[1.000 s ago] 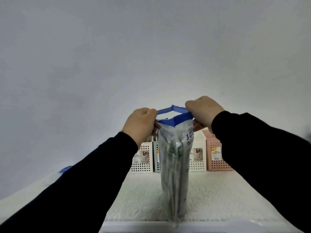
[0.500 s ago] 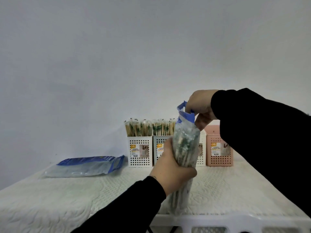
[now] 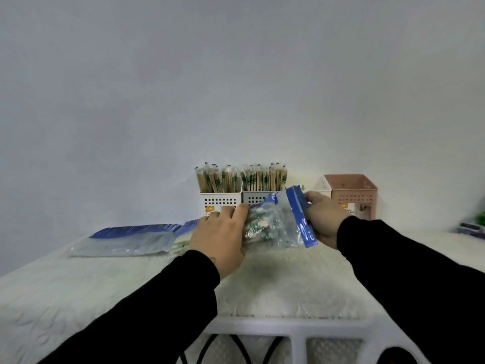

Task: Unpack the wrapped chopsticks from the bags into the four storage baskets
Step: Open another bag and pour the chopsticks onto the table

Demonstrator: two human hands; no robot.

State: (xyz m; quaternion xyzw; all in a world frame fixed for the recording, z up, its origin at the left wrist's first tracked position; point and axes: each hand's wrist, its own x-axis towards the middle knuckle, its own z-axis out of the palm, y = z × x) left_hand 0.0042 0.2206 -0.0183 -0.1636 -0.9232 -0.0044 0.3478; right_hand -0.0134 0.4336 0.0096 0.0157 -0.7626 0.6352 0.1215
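A: What are the hands doing?

B: The left hand (image 3: 220, 239) is curled round the closed bottom end of the bag (image 3: 275, 227), and the right hand (image 3: 324, 219) pinches the blue strip at its mouth. The bag lies nearly on its side between them, held just above the tabletop (image 3: 275, 282), in front of the baskets.

A: How would you expect it to handle?

B: Light, I'd say, but awkward. The plastic is thin, clear and probably slick, while the wrapped chopsticks (image 3: 265, 228) inside are stiff sticks that can slide as one bundle. Tip it too far and they could spill out together. Holding the bottom end and the blue strip, as now, looks sensible; to empty it, I'd reach for the bundle itself around its middle.

A: Where do they go?

B: Two white baskets (image 3: 220, 199) at the back already stand full of upright chopsticks. Another white basket (image 3: 323, 186) shows behind the right hand, and the pink basket (image 3: 353, 197) at the right end looks empty.

A: Any writing?

B: The baskets carry small labels with an orange mark, too small to read. Print on the bag is blurred. A flat blue-edged bag (image 3: 131, 239) lies at the left.
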